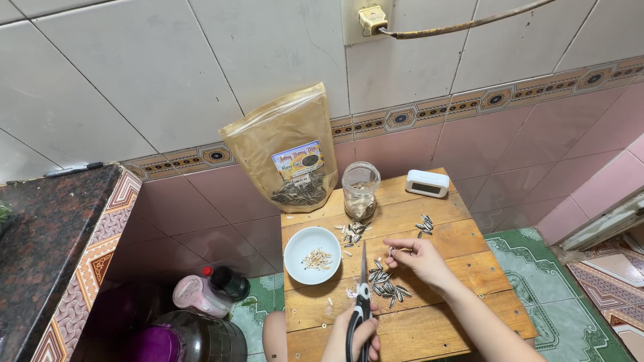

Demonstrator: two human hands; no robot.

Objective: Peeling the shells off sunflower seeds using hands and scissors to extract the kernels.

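Wooden table (463, 268) — scissors (363, 288), sunflower seeds (388, 285)

On the wooden surface (463, 268), the left hand (359, 338) holds scissors (363, 295) upright while the right hand (419, 258) pinches a sunflower seed (392, 252) beside a white bowl (312, 255)

white bowl (312, 256), brown pouch (287, 151), striped black-and-white seeds (387, 280), pink wall tiles (510, 151), white clock (427, 183).

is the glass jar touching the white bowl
Apart. The head view shows the glass jar standing near the table's back edge, while the white bowl sits nearer the front left, with bare wooden table and scattered sunflower seeds between them.
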